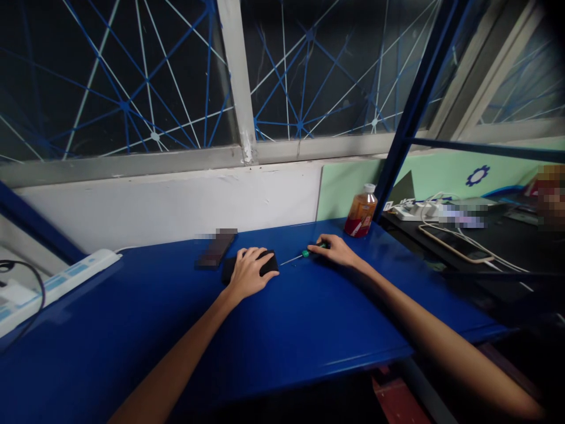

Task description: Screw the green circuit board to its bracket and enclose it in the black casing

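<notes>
Screwdriver angles low over the blue table, gripped at its handle by the fingers of the right hand, its tip beside the black block. The left hand spreads its fingers across the block; whether they clamp it, I cannot tell. A leftward slip could jab the left thumb, near the tip; a careless sweep could scatter the tiny dark bits under the shaft
</notes>
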A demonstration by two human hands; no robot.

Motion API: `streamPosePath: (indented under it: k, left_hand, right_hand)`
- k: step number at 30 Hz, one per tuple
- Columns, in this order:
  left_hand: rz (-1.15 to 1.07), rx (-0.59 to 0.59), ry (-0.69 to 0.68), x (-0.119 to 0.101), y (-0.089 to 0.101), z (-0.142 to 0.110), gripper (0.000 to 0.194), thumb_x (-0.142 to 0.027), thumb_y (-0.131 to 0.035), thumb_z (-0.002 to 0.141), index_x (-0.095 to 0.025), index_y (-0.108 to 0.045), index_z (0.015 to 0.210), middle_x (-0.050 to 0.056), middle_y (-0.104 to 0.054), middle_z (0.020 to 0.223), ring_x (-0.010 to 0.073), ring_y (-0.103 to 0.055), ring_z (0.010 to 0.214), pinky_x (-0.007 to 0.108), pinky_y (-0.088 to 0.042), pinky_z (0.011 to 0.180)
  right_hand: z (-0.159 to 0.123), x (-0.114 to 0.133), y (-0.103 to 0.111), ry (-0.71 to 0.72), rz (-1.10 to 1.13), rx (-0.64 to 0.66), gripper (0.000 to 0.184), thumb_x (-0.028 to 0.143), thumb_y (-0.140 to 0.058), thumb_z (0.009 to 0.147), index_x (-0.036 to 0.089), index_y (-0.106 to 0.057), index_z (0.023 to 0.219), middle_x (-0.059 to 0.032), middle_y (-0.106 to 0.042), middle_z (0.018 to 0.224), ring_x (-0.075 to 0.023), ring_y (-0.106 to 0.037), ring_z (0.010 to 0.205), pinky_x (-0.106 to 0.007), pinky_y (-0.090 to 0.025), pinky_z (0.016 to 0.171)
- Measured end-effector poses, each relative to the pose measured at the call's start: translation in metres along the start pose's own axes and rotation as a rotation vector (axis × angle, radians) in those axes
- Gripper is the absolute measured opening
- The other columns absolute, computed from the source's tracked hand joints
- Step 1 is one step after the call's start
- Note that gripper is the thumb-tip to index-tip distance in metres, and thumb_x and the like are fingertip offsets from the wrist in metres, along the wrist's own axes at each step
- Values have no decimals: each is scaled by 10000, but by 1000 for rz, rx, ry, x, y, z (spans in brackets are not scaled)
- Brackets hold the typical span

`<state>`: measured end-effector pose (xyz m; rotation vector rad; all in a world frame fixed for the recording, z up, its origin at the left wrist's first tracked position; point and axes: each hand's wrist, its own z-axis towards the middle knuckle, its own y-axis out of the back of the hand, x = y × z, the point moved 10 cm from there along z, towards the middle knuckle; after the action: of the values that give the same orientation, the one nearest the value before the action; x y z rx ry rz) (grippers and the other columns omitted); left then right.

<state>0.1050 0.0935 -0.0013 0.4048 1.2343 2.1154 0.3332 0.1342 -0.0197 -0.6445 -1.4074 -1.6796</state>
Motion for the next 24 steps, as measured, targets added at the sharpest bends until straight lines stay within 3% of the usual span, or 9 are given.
streamPosePath:
  k: [2,5,9,11,16,24]
  left_hand:
    - [3,5,-9,-1,-1,-1,442,-510,-595,827,-251,-614,1185,111,-614,1209,316,-518,1117,521,-343,942]
    - [7,8,-17,-2,-1,-1,441,-510,-581,838,-243,-612,1187,113,-610,1216,315,-515,1121,520,-345,942]
    - [6,11,-25,-2,-2,-2,456,-522,-564,844,-242,-603,1201,115,-609,1215,320,-514,1122,524,-340,949]
    - [2,8,-28,-2,-2,-2,462,-526,-564,842,-239,-603,1202,113,-608,1215,320,-514,1119,523,-342,948]
    - [27,18,-36,-3,-3,-2,467,-519,-554,853,-212,-603,1201,119,-602,1221,317,-510,1120,509,-343,949]
    - [80,32,-46,-6,-3,-3,462,-518,-520,875,-213,-589,1216,124,-592,1231,311,-503,1127,495,-342,950]
  right_hand:
    - [0,5,1,66,-179,8,397,540,-617,750,171,-586,607,26,-493,520,-104,-412,488,-224,-273,447]
    - [-1,7,-4,92,-258,98,454,566,-524,815,175,-586,592,30,-465,505,-108,-396,490,-234,-275,470]
    - [-5,15,-2,135,-127,167,375,504,-713,673,181,-601,825,30,-554,639,-110,-455,546,-214,-322,484]
    - [-6,14,-3,105,-45,209,416,475,-748,637,179,-577,875,41,-551,614,-98,-451,497,-205,-322,451]
    - [-11,-1,-14,-53,1,364,427,556,-676,695,164,-586,839,43,-524,543,-87,-439,377,-212,-311,376]
    - [-3,11,-7,81,-157,276,441,587,-569,783,159,-673,801,-17,-603,698,-131,-504,632,-250,-371,562]
